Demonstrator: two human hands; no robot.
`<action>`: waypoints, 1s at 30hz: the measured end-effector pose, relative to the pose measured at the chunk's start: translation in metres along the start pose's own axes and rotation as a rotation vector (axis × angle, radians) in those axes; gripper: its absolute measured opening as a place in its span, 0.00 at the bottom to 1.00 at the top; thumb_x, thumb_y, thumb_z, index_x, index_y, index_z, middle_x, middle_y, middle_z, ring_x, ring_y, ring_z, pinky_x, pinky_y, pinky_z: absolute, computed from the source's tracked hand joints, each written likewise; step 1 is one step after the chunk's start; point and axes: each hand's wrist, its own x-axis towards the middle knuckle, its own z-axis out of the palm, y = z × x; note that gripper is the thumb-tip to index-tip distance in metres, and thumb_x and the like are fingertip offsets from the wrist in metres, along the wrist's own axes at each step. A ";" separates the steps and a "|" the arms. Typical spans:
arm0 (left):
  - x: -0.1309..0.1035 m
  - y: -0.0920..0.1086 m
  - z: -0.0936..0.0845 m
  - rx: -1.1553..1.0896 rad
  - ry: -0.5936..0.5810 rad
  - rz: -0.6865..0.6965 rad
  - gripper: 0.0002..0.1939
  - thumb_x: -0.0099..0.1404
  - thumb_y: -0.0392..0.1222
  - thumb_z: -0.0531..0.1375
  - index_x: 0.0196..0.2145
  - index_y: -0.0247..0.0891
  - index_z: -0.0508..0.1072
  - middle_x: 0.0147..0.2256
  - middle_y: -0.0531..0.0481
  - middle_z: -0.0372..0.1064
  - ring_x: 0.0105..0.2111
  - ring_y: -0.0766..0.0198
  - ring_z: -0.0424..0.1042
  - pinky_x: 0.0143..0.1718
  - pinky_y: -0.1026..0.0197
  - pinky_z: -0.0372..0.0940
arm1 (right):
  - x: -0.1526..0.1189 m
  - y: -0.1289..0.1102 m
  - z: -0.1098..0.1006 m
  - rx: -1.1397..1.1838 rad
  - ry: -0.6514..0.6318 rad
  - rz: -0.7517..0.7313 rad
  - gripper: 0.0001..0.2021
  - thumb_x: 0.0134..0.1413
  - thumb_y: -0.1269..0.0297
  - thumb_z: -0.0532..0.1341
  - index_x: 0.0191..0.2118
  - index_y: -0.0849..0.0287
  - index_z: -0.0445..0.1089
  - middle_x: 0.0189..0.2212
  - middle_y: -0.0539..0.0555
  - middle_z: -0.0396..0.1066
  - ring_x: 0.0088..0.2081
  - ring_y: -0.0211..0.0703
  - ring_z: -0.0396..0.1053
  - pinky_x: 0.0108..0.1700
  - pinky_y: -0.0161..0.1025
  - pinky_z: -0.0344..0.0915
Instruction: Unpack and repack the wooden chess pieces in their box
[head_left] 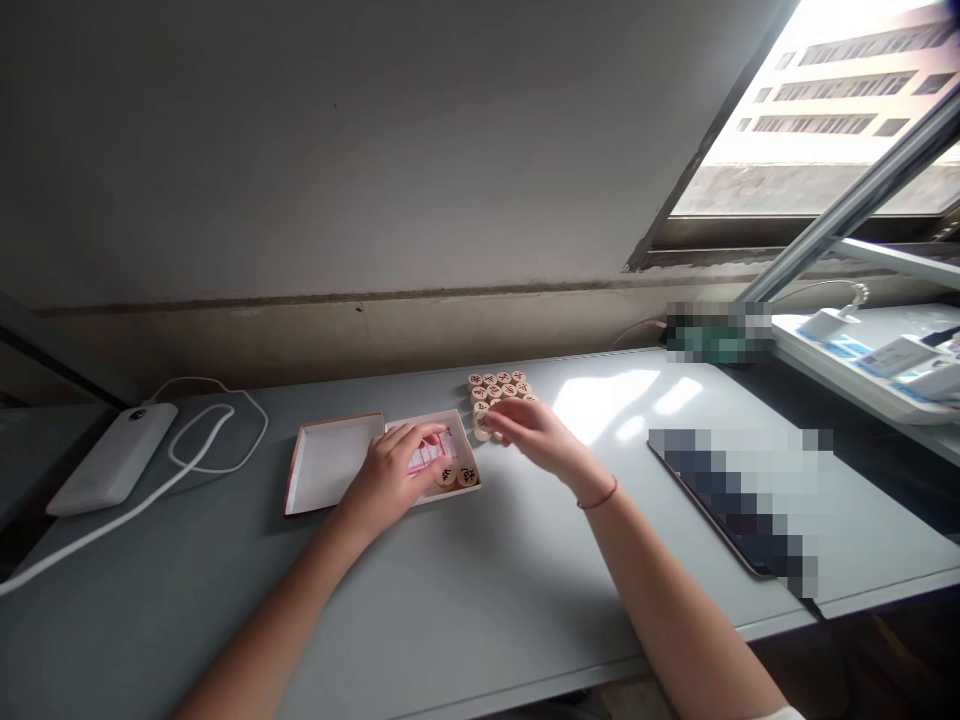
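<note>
Round wooden Chinese chess pieces [499, 379] with red characters stand in close rows on the grey table. At the near-left corner of these rows, my right hand [534, 432] pinches a Chinese chess piece [481, 420] between thumb and fingers. My right hand hides some of the pieces behind it. My left hand [397, 465] hovers over a shallow white box [469, 440], its fingers curved and apart, holding nothing. Inside that box, two pieces with dark characters [468, 476] lie at the near right corner, beside a paper with pink lines [426, 456].
Left of the box sits its white lid-like half [337, 465]. A white power bank [116, 455] with a looping white cable [199, 455] occupies the table's left side. To the right lies a dark flat device [720, 510], partly blurred. A white shelf [862, 365] stands at the far right.
</note>
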 end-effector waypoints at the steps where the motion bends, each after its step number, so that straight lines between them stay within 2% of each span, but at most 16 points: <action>1: 0.000 -0.001 0.000 0.011 -0.007 -0.008 0.12 0.66 0.46 0.57 0.46 0.43 0.69 0.43 0.50 0.73 0.45 0.59 0.71 0.48 0.57 0.63 | 0.002 0.005 -0.008 -0.044 0.050 0.070 0.19 0.56 0.49 0.55 0.30 0.61 0.70 0.26 0.53 0.70 0.27 0.38 0.64 0.28 0.34 0.60; 4: 0.000 -0.003 0.000 0.026 -0.033 -0.013 0.11 0.67 0.45 0.54 0.46 0.43 0.70 0.44 0.49 0.72 0.46 0.59 0.70 0.48 0.56 0.63 | 0.006 0.020 -0.024 -0.161 0.075 0.242 0.17 0.53 0.52 0.55 0.26 0.61 0.68 0.25 0.53 0.70 0.25 0.37 0.63 0.25 0.33 0.57; 8: 0.001 -0.005 0.002 0.040 -0.038 0.011 0.10 0.67 0.43 0.53 0.43 0.42 0.71 0.44 0.49 0.73 0.46 0.58 0.70 0.49 0.55 0.62 | 0.011 0.030 -0.021 -0.246 0.047 0.324 0.15 0.53 0.54 0.56 0.24 0.60 0.67 0.25 0.53 0.70 0.25 0.37 0.63 0.24 0.33 0.55; 14: 0.001 -0.006 0.002 0.055 -0.046 0.011 0.11 0.67 0.42 0.52 0.43 0.42 0.71 0.44 0.49 0.73 0.46 0.58 0.70 0.48 0.55 0.62 | 0.010 0.031 -0.016 -0.386 0.080 0.307 0.17 0.54 0.52 0.54 0.21 0.58 0.61 0.22 0.51 0.69 0.24 0.37 0.62 0.25 0.33 0.53; 19: 0.000 -0.008 0.003 0.082 -0.050 0.007 0.11 0.67 0.43 0.53 0.43 0.42 0.72 0.44 0.49 0.73 0.45 0.58 0.70 0.48 0.54 0.61 | 0.006 0.028 -0.016 -0.421 0.003 0.298 0.12 0.51 0.53 0.57 0.27 0.57 0.64 0.24 0.50 0.69 0.25 0.38 0.64 0.25 0.32 0.54; 22: 0.000 -0.010 0.005 0.094 -0.062 0.005 0.11 0.67 0.43 0.53 0.43 0.42 0.72 0.44 0.48 0.73 0.45 0.58 0.70 0.49 0.55 0.61 | 0.005 0.026 -0.010 -0.531 0.026 0.263 0.11 0.49 0.54 0.60 0.29 0.57 0.64 0.26 0.51 0.70 0.25 0.38 0.63 0.26 0.33 0.55; 30: -0.001 -0.013 0.008 0.099 -0.088 -0.002 0.11 0.67 0.44 0.52 0.42 0.42 0.72 0.43 0.48 0.73 0.45 0.59 0.70 0.50 0.54 0.61 | 0.006 0.024 0.002 -0.750 0.064 0.222 0.07 0.54 0.59 0.56 0.30 0.56 0.63 0.27 0.52 0.71 0.28 0.41 0.66 0.26 0.34 0.52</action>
